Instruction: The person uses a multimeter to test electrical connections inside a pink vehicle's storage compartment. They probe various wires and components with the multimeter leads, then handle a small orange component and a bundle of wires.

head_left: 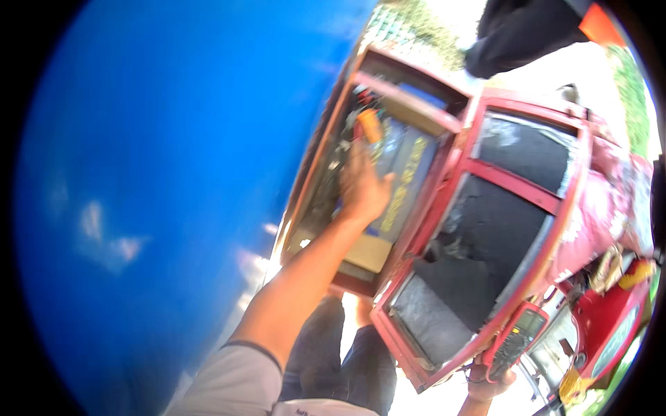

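My left hand (364, 186) reaches into an uncovered red metal box, fingers stretched out and thumb apart, somewhat smeared by motion. Its fingertips are at or just below an orange piece (370, 126) with red beside it; whether they touch is unclear. Under the hand lies a blue battery-like block (409, 182) with yellow markings, next to dark blurred wiring. At the lower right, my right hand (489, 385) is closed round the lower end of a red multimeter (517, 340), its screen and dial facing up.
A red-framed lid (510, 182) with torn black lining lies swung out on the box's right. A large blue panel (173, 139) borders the left. Another person's dark-clothed leg (524, 38) is at the top. Pink sacks (596, 208) and a red vehicle part (607, 322) stand at right.
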`<state>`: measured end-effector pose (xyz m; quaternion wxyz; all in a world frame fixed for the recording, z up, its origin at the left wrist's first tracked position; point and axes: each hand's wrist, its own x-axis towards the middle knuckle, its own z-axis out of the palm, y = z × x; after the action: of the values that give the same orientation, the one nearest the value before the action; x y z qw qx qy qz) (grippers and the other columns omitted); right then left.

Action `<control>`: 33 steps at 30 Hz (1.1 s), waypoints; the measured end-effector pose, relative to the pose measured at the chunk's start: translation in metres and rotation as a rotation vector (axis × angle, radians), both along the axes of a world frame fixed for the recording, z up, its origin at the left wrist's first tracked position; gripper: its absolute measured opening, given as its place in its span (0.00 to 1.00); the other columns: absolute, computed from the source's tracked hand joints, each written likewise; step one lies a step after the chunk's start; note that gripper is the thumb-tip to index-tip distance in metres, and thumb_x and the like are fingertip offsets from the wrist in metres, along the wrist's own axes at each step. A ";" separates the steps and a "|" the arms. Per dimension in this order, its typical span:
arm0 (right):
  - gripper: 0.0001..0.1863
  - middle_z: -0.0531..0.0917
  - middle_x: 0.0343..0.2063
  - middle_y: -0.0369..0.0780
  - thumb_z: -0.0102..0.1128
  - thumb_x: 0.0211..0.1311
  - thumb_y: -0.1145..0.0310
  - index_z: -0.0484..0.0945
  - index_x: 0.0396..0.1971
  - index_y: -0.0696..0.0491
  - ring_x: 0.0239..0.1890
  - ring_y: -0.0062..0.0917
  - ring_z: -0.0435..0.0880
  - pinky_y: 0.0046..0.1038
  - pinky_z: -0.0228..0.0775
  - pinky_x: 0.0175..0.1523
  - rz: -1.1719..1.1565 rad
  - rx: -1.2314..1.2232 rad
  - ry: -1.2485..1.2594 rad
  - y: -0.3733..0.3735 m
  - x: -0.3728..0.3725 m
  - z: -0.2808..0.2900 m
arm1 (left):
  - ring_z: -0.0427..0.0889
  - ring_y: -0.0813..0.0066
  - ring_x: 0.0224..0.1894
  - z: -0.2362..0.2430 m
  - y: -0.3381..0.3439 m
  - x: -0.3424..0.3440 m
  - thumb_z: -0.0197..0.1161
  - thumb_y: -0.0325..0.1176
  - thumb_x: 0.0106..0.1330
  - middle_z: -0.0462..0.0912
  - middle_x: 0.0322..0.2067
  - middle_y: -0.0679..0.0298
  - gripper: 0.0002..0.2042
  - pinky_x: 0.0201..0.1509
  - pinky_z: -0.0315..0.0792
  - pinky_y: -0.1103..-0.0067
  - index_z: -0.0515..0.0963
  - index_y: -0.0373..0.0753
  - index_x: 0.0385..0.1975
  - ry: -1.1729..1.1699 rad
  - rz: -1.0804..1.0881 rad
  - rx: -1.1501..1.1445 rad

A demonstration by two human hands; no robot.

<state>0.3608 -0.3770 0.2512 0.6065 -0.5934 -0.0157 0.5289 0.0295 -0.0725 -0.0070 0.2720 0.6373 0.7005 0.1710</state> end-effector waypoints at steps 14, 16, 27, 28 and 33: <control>0.37 0.87 0.60 0.40 0.76 0.62 0.56 0.76 0.69 0.53 0.58 0.34 0.88 0.43 0.80 0.65 0.273 0.159 0.274 0.009 0.004 -0.026 | 0.77 0.49 0.63 0.108 -0.288 -0.006 0.68 0.33 0.75 0.75 0.62 0.47 0.28 0.71 0.73 0.59 0.68 0.33 0.72 -0.340 -0.158 -0.142; 0.34 0.88 0.58 0.40 0.74 0.64 0.57 0.77 0.68 0.53 0.59 0.33 0.88 0.42 0.76 0.69 0.285 0.259 0.265 0.028 -0.021 -0.017 | 0.81 0.73 0.50 0.028 -0.369 -0.047 0.61 0.21 0.75 0.77 0.51 0.61 0.22 0.49 0.81 0.79 0.69 0.36 0.68 -0.762 -0.002 -0.337; 0.20 0.91 0.44 0.42 0.60 0.75 0.57 0.82 0.57 0.55 0.42 0.32 0.91 0.38 0.84 0.49 0.324 0.184 0.399 0.019 -0.032 -0.009 | 0.78 0.61 0.70 0.143 -0.420 0.000 0.68 0.32 0.78 0.73 0.73 0.53 0.35 0.72 0.75 0.63 0.59 0.35 0.80 -0.964 -0.470 -0.641; 0.18 0.91 0.42 0.41 0.62 0.74 0.58 0.83 0.55 0.54 0.39 0.31 0.90 0.37 0.83 0.45 0.327 0.173 0.323 0.019 -0.035 -0.013 | 0.76 0.60 0.71 0.160 -0.420 0.006 0.68 0.32 0.78 0.72 0.74 0.52 0.36 0.73 0.73 0.63 0.58 0.35 0.81 -0.979 -0.505 -0.599; 0.11 0.86 0.26 0.37 0.67 0.72 0.57 0.84 0.41 0.50 0.24 0.25 0.86 0.32 0.80 0.31 0.286 0.094 0.302 0.045 -0.081 0.005 | 0.76 0.39 0.68 0.217 -0.412 -0.036 0.71 0.39 0.73 0.76 0.65 0.39 0.33 0.73 0.70 0.57 0.68 0.29 0.71 -0.749 -0.644 -0.603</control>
<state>0.2800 -0.3317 0.2559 0.5476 -0.4703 -0.0333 0.6913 -0.0061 -0.4844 0.2096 0.7091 0.6087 0.3452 0.0865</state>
